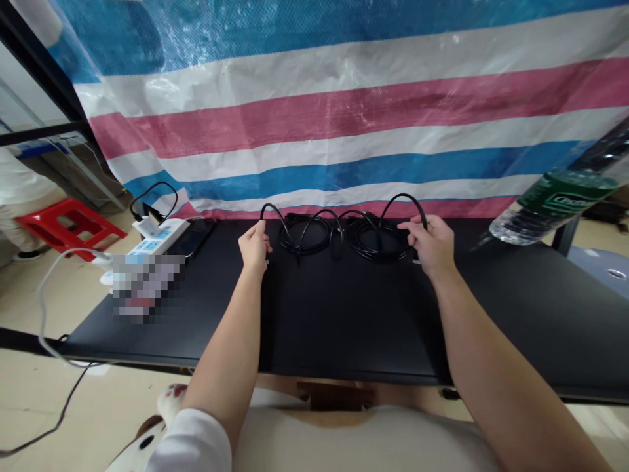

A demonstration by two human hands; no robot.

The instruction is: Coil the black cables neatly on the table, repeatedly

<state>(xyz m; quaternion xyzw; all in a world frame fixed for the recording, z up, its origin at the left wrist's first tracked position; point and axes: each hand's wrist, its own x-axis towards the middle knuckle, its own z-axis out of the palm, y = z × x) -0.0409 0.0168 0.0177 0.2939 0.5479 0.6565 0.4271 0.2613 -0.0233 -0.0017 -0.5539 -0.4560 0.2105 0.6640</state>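
Your left hand (254,248) pinches a stretch of black cable above the table (344,321), left of its middle. Your right hand (433,244) grips another stretch between thumb and fingers, right of the table's middle. Between your hands, near the table's far edge, 2 coils of cable lie side by side: the left coil (319,248) and the right coil (378,257), with raised arcs running up from them. You cannot tell from here whether they form 1 length or 2.

The table has a smooth, dark, matte top. On its left end sits a white power strip (160,241) with plugs in it; a dark phone (196,237) lies just beside the strip, and a pixelated item (150,285) lies nearer you. At the table's far right is a clear bottle (555,203) with a green label, slanted in your view.

Behind the table hangs a sheet (314,105) striped blue, white and red. Left of the table, a red stool (73,226) stands on the pale floor (108,400) beside a person (29,183) in light clothing. A grey-blue round seat (602,269) shows beyond the table's right end.
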